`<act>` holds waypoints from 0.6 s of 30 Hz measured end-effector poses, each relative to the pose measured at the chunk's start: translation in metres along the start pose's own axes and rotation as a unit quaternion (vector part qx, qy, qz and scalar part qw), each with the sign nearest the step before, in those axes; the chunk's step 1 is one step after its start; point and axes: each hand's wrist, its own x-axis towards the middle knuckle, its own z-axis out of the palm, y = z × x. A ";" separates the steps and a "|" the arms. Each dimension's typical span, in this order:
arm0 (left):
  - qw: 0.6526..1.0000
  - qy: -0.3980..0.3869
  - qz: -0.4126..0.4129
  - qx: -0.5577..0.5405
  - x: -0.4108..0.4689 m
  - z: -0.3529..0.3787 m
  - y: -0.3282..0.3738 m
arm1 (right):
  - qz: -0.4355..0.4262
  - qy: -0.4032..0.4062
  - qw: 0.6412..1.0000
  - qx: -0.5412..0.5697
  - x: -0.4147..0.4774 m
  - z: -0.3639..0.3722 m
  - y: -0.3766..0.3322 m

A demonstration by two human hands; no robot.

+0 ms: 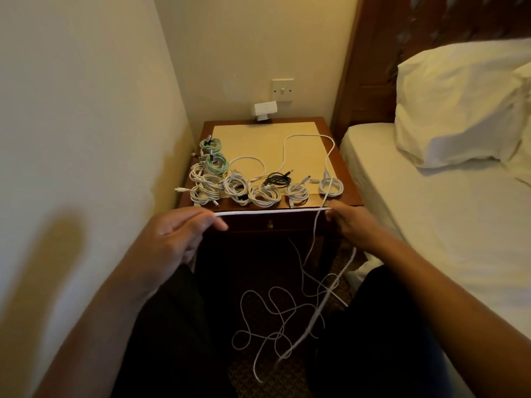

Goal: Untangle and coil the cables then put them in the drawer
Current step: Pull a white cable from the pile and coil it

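Note:
A white cable is stretched taut between my two hands, in front of the bedside table. My left hand pinches its left end and my right hand grips its right end. From my right hand the cable drops into a loose tangle over my lap and the floor. Several coiled cables, white, green and black, lie along the tabletop's front and left. One loose white cable snakes across the top. The drawer with a small knob is closed, just behind the taut cable.
The wooden bedside table stands in a corner, with a wall on the left and a bed with a pillow on the right. A wall switch and a white plug sit behind it. Patterned carpet lies below.

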 end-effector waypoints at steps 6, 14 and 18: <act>0.974 0.186 -0.015 -0.132 -0.001 -0.042 -0.025 | 0.102 0.061 0.991 -0.056 0.002 -0.032 0.076; 0.992 0.025 -0.062 -0.104 0.000 0.012 -0.020 | 0.110 -0.129 0.982 -0.087 -0.015 -0.040 0.023; 0.981 -0.110 -0.065 -0.147 0.004 0.063 0.000 | -0.092 -0.159 0.970 0.162 -0.045 -0.004 -0.089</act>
